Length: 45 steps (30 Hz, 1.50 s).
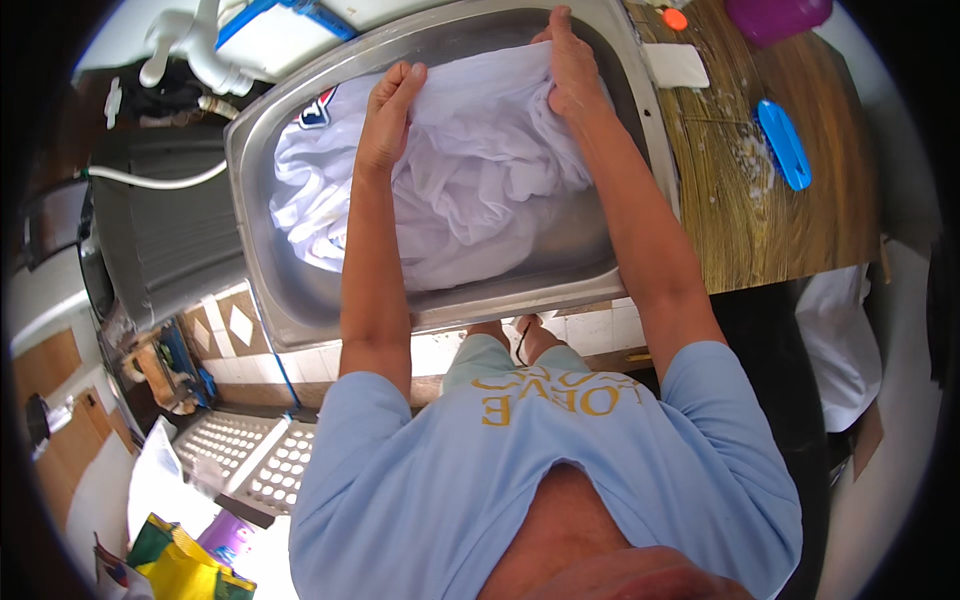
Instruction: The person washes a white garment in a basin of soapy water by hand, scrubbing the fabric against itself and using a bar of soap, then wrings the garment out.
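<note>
A wet white garment (470, 190) with a small red and blue patch lies bunched in a stainless steel sink (262, 250). My left hand (388, 115) grips a fold of the cloth near the sink's far left side. My right hand (572, 70) clutches another fold at the far rim, a little to the right. Both hands hold the cloth stretched between them above the rest of the pile.
A wooden counter (800, 220) lies right of the sink, with a blue scrubbing brush (783, 143), a white soap bar (675, 65), an orange cap (675, 18) and a purple tub (775, 15). White pipes (200, 50) stand at the far left. A white perforated crate (250, 455) sits on the floor.
</note>
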Motion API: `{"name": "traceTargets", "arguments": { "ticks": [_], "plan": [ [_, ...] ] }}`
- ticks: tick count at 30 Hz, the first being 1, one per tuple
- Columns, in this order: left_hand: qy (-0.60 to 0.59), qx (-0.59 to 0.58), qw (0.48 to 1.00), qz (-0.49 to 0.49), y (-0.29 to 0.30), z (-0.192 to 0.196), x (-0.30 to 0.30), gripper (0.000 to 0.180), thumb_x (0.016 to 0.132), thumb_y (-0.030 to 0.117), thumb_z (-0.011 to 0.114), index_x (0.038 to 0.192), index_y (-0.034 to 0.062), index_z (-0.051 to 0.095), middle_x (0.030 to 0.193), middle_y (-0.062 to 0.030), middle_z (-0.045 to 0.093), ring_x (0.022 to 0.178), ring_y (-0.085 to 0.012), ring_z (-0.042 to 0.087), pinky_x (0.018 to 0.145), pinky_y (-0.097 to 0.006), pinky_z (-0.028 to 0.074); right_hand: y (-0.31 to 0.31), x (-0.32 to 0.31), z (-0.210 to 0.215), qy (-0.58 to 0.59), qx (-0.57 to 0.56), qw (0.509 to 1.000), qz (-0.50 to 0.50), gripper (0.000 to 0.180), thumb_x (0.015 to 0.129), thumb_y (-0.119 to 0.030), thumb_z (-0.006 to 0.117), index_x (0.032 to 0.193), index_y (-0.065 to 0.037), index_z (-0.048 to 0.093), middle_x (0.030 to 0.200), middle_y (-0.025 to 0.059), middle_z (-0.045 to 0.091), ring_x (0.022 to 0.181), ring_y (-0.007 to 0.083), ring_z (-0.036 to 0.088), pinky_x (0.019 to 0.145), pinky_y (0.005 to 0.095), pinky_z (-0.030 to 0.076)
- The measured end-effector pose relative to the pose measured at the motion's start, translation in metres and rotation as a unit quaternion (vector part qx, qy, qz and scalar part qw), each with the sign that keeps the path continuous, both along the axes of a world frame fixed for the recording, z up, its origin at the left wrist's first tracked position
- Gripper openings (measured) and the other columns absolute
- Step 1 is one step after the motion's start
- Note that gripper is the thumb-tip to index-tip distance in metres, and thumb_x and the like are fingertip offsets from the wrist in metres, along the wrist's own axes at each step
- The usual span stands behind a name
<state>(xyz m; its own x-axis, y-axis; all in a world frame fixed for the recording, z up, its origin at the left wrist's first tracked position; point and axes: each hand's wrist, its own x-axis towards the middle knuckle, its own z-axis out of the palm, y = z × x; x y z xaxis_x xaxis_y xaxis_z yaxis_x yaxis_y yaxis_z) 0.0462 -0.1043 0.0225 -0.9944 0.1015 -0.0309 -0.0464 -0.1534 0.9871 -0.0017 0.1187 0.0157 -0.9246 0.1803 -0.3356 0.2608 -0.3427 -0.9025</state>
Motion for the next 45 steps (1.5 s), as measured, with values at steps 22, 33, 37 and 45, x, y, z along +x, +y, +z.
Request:
{"name": "traceTargets", "arguments": {
  "ticks": [22, 33, 37, 45],
  "plan": [
    [0.015, 0.047, 0.999, -0.013, 0.01, 0.013, 0.005, 0.02, 0.09, 0.026, 0.059, 0.08, 0.0079, 0.057, 0.072, 0.0074, 0.054, 0.065, 0.0001, 0.044, 0.059, -0.016, 0.037, 0.019, 0.017, 0.029, 0.164, 0.059, 0.891, 0.418, 0.014, 0.08, -0.018, 0.067, 0.079, -0.011, 0.055, 0.079, -0.0067, 0.05, 0.081, 0.0047, 0.045, 0.075, 0.0209, 0.033],
    [-0.115, 0.104, 0.985, -0.077, 0.013, 0.02, 0.009, 0.021, 0.08, 0.016, 0.069, 0.095, 0.0023, 0.064, 0.086, -0.0027, 0.065, 0.075, -0.0085, 0.06, 0.07, -0.023, 0.049, 0.015, 0.02, 0.029, 0.151, -0.096, 0.915, 0.362, 0.012, 0.083, -0.015, 0.065, 0.08, -0.009, 0.055, 0.098, 0.0043, 0.058, 0.095, 0.0094, 0.049, 0.085, 0.0242, 0.038],
    [-0.147, 0.126, 0.977, -0.092, 0.023, 0.027, 0.013, 0.019, 0.079, 0.013, 0.069, 0.095, 0.0033, 0.064, 0.088, -0.0046, 0.067, 0.077, -0.0114, 0.063, 0.07, -0.025, 0.051, 0.022, 0.021, 0.031, 0.219, -0.049, 0.914, 0.339, 0.01, 0.082, -0.012, 0.065, 0.08, -0.009, 0.056, 0.105, 0.007, 0.059, 0.092, 0.0099, 0.051, 0.085, 0.0247, 0.04],
    [-0.173, 0.172, 0.964, -0.104, 0.028, 0.021, 0.014, 0.013, 0.079, 0.014, 0.069, 0.089, 0.0056, 0.066, 0.086, -0.0041, 0.067, 0.073, -0.0129, 0.064, 0.065, -0.028, 0.053, 0.026, 0.025, 0.034, 0.223, -0.077, 0.929, 0.285, 0.011, 0.077, -0.006, 0.068, 0.082, -0.008, 0.059, 0.099, 0.0068, 0.063, 0.092, 0.0118, 0.053, 0.085, 0.0261, 0.039]
  ]
}}
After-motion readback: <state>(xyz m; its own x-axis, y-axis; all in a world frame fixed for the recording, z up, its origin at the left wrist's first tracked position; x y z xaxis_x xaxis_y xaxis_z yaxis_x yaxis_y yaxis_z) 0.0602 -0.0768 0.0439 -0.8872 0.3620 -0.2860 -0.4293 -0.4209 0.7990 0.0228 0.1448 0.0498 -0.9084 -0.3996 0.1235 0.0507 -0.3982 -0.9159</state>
